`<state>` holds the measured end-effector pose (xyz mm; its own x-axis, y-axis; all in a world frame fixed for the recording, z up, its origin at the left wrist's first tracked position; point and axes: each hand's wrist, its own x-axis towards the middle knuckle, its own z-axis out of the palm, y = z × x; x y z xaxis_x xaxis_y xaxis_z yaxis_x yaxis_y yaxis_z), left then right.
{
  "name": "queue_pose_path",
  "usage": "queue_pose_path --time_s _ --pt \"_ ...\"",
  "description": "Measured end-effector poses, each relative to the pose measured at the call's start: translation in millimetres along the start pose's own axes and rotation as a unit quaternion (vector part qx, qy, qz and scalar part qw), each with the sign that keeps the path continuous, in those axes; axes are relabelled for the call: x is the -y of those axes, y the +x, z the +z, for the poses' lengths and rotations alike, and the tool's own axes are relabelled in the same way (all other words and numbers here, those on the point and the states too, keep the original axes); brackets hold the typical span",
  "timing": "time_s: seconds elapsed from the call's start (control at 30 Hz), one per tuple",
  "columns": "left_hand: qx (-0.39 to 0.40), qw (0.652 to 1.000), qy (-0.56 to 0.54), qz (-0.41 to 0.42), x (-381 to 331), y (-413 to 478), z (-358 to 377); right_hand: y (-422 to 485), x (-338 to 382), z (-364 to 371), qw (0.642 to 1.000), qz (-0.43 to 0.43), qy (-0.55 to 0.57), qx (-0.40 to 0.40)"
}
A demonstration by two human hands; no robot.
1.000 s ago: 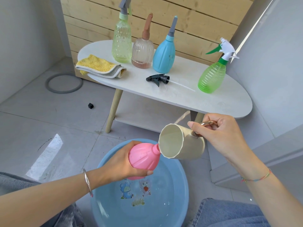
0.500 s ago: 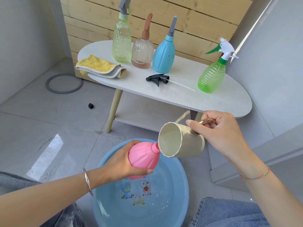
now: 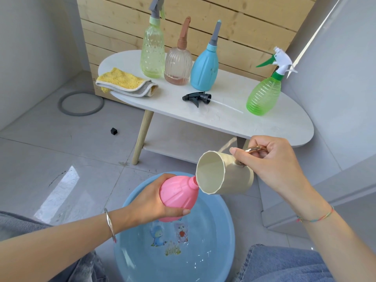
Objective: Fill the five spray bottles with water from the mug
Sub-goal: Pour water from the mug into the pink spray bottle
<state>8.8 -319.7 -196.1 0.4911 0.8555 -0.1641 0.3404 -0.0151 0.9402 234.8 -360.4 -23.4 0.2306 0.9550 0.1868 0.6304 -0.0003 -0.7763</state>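
Grey floor tiles (image 3: 61, 155) surround a round blue plastic basin (image 3: 227, 241) at bottom centre. Over it my left hand (image 3: 150, 202) grips a tilted, capless pink plastic spray bottle (image 3: 179, 196); my right hand (image 3: 272, 165) holds a tipped cream faceted mug (image 3: 223, 176) by its copper handle (image 3: 255, 148), rim touching the bottle's neck.

A domestic wash corner, shown by grey floor tiles (image 3: 40, 155), plain grey walls (image 3: 30, 47), a pale plank panel (image 3: 244, 27), a small white table (image 3: 284, 127) on wooden legs, a blue basin (image 3: 126, 261) set on the floor, a cloth (image 3: 126, 82) folded on the table
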Motion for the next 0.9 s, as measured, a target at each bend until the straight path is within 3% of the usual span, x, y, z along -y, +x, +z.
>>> queue_pose_path --time_s 0.9 --pt "0.001 1.0 -0.008 -0.001 -0.3 -1.4 0.1 2.4 1.0 5.0 0.998 -0.054 -0.038 -0.007"
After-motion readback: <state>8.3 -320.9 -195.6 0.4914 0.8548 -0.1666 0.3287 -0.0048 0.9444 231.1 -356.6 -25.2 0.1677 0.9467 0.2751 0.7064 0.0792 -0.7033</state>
